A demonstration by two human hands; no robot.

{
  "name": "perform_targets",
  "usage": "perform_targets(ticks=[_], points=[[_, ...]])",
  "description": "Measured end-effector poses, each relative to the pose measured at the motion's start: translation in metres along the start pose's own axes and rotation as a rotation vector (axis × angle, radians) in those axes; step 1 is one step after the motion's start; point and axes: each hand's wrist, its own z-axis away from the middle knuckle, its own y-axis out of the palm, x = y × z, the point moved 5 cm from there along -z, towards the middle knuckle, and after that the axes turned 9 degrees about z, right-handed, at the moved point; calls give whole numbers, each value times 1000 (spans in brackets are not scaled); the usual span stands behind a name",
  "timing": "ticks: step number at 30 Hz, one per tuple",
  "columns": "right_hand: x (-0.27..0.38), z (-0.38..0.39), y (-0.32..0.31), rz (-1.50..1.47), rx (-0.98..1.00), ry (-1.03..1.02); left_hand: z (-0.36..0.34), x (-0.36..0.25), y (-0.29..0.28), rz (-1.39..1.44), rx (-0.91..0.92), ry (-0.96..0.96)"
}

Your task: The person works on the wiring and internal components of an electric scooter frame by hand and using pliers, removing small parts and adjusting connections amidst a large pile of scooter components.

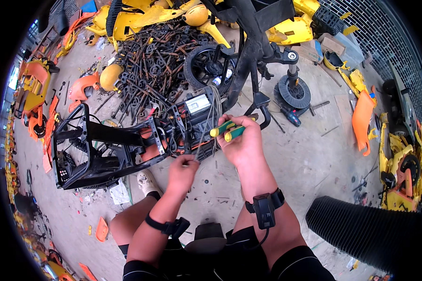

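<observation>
My right hand (244, 146) is wrapped round a pair of pliers (234, 133) with green and yellow handles; their jaws are mostly hidden behind my fingers. My left hand (182, 172) is closed in a pinch on a thin grey cable (203, 144), just below and left of the pliers. The cable belongs to a long looped bundle that hangs over the black scooter frame (112, 133). Beside the bundle, a black box with a white label (198, 104) sits in the frame among tangled wires.
A heap of rusty metal parts (147, 70) and a wheel (210, 68) lie beyond the frame. A power drill (290, 116) rests by a front wheel (293, 92) at the right. Orange panels (362, 122) lie farther right. A black ribbed hose (356, 229) stands near my right arm.
</observation>
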Motion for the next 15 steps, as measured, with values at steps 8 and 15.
perform_targets(ticks=[8, 15], points=[[-44, -1, -3, 271, -18, 34, 52, -83, -115, 435, -328, 71], [-95, 12, 25, 294, 278, 215, 105, -113, -147, 432, -358, 437]])
